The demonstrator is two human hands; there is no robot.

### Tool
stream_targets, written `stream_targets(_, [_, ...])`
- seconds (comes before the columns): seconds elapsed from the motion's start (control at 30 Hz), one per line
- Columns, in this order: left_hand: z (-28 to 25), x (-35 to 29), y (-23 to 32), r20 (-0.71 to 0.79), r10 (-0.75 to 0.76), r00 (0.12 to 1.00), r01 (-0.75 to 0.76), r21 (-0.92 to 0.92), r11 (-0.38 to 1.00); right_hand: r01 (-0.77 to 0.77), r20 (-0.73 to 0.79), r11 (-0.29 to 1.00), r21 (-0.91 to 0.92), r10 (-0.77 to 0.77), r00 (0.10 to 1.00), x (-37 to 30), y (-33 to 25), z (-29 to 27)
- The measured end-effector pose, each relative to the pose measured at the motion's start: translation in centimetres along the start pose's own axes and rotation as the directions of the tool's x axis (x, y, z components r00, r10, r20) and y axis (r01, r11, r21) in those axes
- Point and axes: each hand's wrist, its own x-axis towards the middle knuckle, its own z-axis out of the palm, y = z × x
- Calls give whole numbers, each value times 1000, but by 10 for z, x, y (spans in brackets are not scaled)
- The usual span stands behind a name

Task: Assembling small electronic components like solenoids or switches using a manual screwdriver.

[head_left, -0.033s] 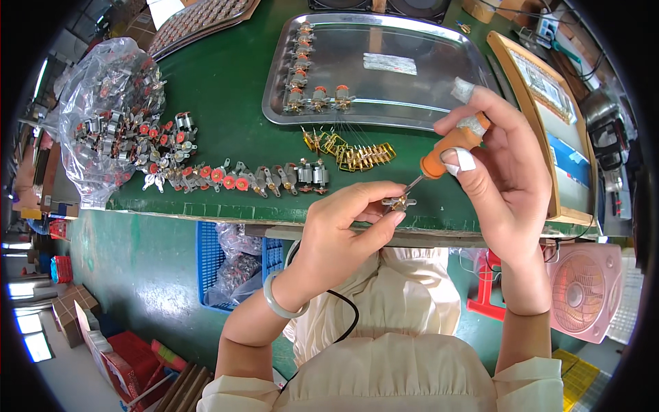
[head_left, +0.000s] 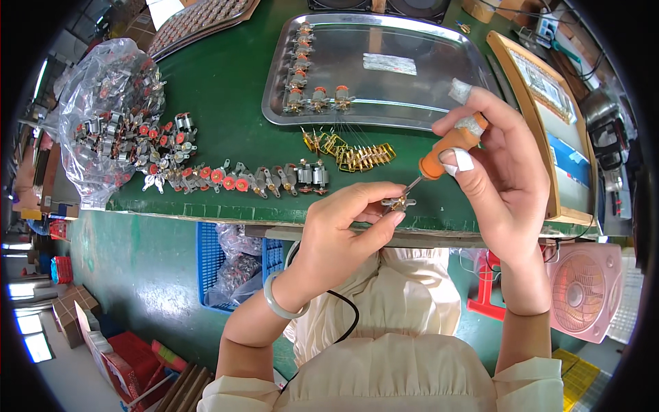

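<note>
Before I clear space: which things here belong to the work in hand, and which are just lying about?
Likely in the work:
small part, in left hand
screwdriver, in right hand
parts row
gold clips
tray

Seemingly lying about:
fan
wooden frame
carton

The left hand (head_left: 338, 223) holds thumb (head_left: 377, 237) and forefinger (head_left: 367, 192) in a close pinch. Higher and to its right, the right hand (head_left: 513, 180) is curled, palm facing the left hand. Below them, the left forearm (head_left: 250, 328) slants inward; the right forearm (head_left: 526, 326) runs nearly straight.
</note>
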Motion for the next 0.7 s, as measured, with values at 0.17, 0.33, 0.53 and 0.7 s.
stream_targets(0.17, [1, 0, -1, -26, 20, 999, -21, -10, 1000, -60, 3, 998, -19, 60, 998, 0, 4, 1])
stream_targets(0.33, [4, 2, -3, -97, 49, 994, -53, -30, 998, -98, -40, 994, -37, 97, 994, 1, 3, 3])
stream_targets(0.53, [4, 2, -4, -97, 21, 995, -23, -22, 1000, -101, -54, 994, -37, 99, 994, 3, 2, 3])
stream_targets(0.7, [6, 3, -5, -105, 46, 993, -41, 55, 998, -75, -30, 977, -200, 71, 997, 0, 2, 1])
